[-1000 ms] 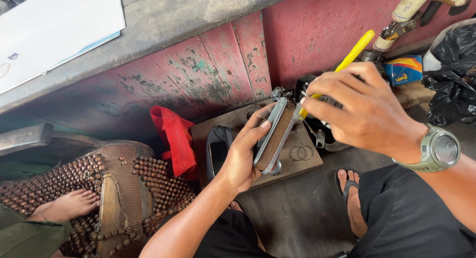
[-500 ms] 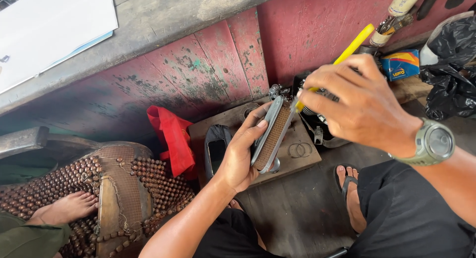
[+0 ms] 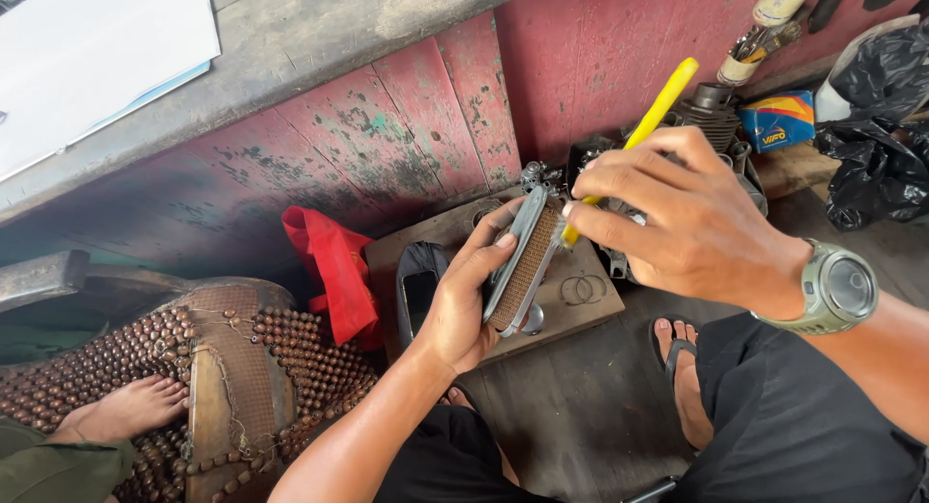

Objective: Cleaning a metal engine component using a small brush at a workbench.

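Note:
My left hand grips a flat oblong metal part with a brown mesh face, holding it on edge above a wooden board. My right hand, with a grey watch on its wrist, holds a yellow-handled tool like a pen. The tool's tip touches the upper end of the metal part. Both hands are in front of a red painted wall.
Dark engine parts and a small blue and orange box lie behind my right hand. Black plastic bags sit at far right. A red cloth, a wooden-bead seat mat and another person's bare foot are at left.
The view has shifted slightly and my hands sit a little lower in it. My right hand keeps working the yellow-handled tool at the top end of the metal part.

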